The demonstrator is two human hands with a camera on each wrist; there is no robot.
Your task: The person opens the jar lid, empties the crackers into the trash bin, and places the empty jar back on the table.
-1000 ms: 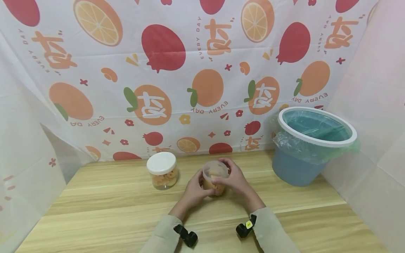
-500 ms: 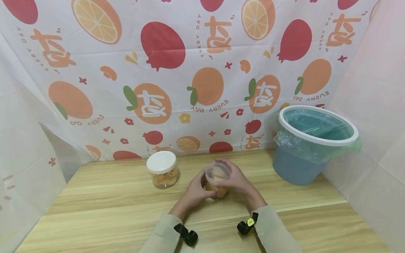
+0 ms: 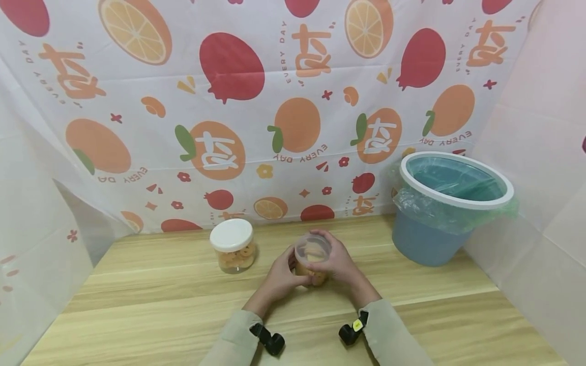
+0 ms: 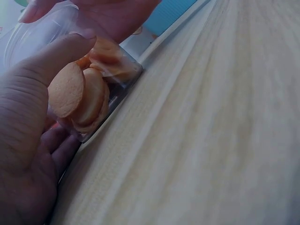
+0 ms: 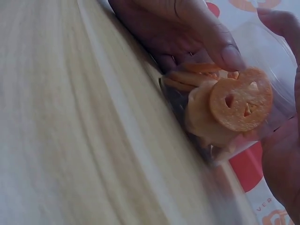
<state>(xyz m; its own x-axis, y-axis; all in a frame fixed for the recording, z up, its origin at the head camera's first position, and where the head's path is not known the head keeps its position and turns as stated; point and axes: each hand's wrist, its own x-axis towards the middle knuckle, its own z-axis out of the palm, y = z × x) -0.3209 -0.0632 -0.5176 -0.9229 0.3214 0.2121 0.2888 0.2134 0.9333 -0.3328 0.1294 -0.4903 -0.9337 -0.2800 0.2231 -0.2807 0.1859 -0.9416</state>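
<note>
A clear plastic jar (image 3: 319, 278) of round orange-brown biscuits (image 4: 68, 91) stands on the wooden table between both hands. Its translucent lid (image 3: 313, 249) faces up. My left hand (image 3: 281, 274) curls round the jar's lower side, thumb across the front. From the other side, my right hand (image 3: 342, 263) grips the jar high up, with its fingers and thumb around the lid. In the right wrist view, a biscuit (image 5: 241, 98) with small cut-outs leans against the clear wall under the left thumb. The hands hide part of the jar's sides.
Left of the hands stands another clear jar (image 3: 236, 260) with a white lid (image 3: 231, 235) and ring-shaped snacks inside. A blue bin (image 3: 428, 236) lined with a green plastic bag is at the right. Behind the table (image 3: 174, 295) hangs a fruit-print cloth (image 3: 256, 127).
The jar between the hands has shifted very slightly rightward and nearer since a second ago. Both hands keep their hold on it. The head view has shifted a little.
</note>
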